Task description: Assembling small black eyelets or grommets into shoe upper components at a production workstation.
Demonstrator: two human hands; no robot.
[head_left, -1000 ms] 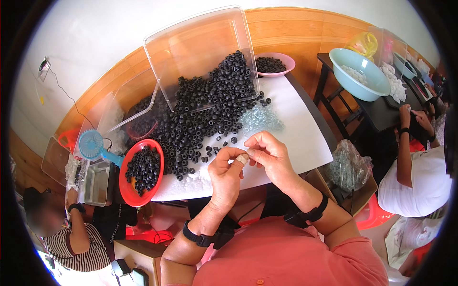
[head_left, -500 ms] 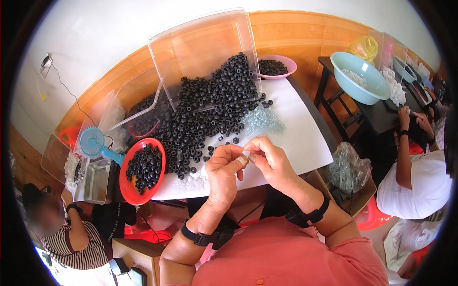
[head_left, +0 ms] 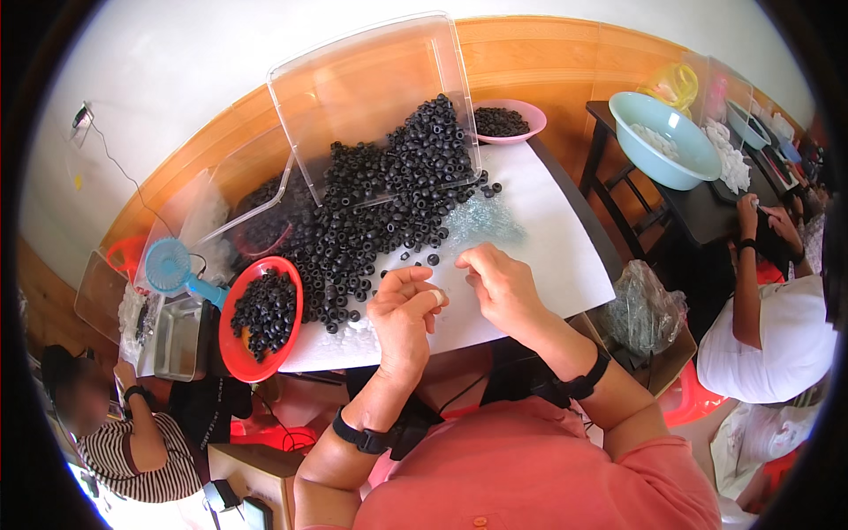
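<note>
My left hand [head_left: 402, 314] is curled over the front of the white table [head_left: 565, 256], thumb against the fingers, with a small white piece [head_left: 437, 298] at the thumb tip. I cannot tell whether that piece is gripped or wrapped round the thumb. My right hand [head_left: 508, 287] hovers a little to the right, fingers bent and pressed together; what they hold, if anything, is hidden. Beyond my hands lies a heap of small black ring-shaped parts [head_left: 380, 190], spilling from a clear plastic bin [head_left: 371, 79]. Small clear pieces [head_left: 481, 221] are scattered beside the heap, and white pieces [head_left: 349, 343] lie by my left wrist.
A red bowl [head_left: 225, 349] of black parts and a blue fan [head_left: 172, 269] stand left. A pink bowl [head_left: 537, 122] sits at the back. Two other people [head_left: 146, 459] work at either side; a light-blue basin [head_left: 671, 168] stands on the right-hand table.
My hands have moved apart from where their fingertips met. The left went slightly left and the right slightly up, its fingers curling more.
</note>
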